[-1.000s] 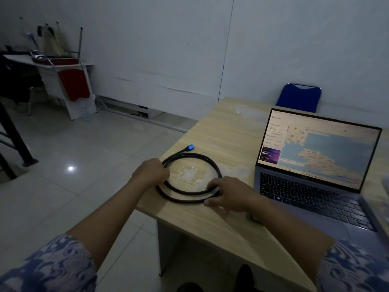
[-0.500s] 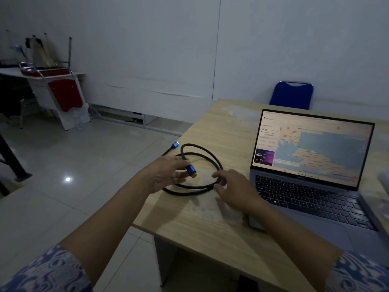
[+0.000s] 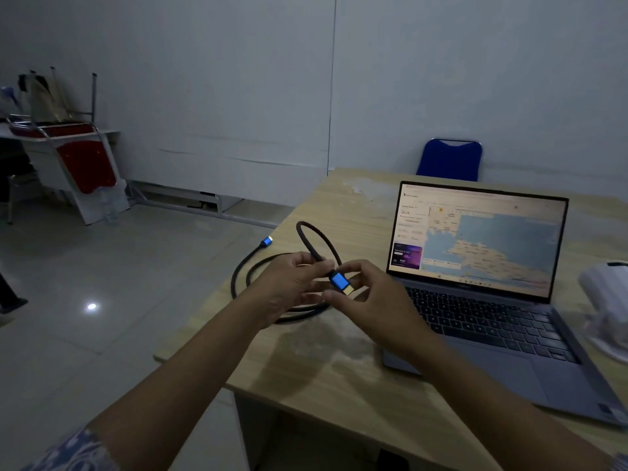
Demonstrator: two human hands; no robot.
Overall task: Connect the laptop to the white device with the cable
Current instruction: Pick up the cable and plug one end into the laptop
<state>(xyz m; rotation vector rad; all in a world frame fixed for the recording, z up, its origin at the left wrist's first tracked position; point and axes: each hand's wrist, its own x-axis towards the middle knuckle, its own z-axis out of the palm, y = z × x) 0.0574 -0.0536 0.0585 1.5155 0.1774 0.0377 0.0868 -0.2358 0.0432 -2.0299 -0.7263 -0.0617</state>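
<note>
A coiled black cable (image 3: 243, 270) lies at the left edge of the wooden table (image 3: 326, 375). One blue plug (image 3: 266, 241) of the cable hangs past the table's edge. My left hand (image 3: 289, 283) pinches the cable just behind its other blue plug (image 3: 341, 282), lifted above the table. My right hand (image 3: 370, 300) touches that plug's gold tip with thumb and fingers. The open grey laptop (image 3: 492, 317) with a map on its screen stands to the right. The white device (image 3: 608, 300) sits at the right edge of the frame, partly cut off.
A blue chair (image 3: 450, 159) stands behind the table by the white wall. Far left, a white table (image 3: 51, 154) carries an upturned red chair (image 3: 85, 161). Tiled floor (image 3: 102, 300) lies to the left of the wooden table.
My left hand picked one plug end out of the coil and raised it. My right hand left the coil and came up to the plug. The coil shifted toward the table's left edge.
</note>
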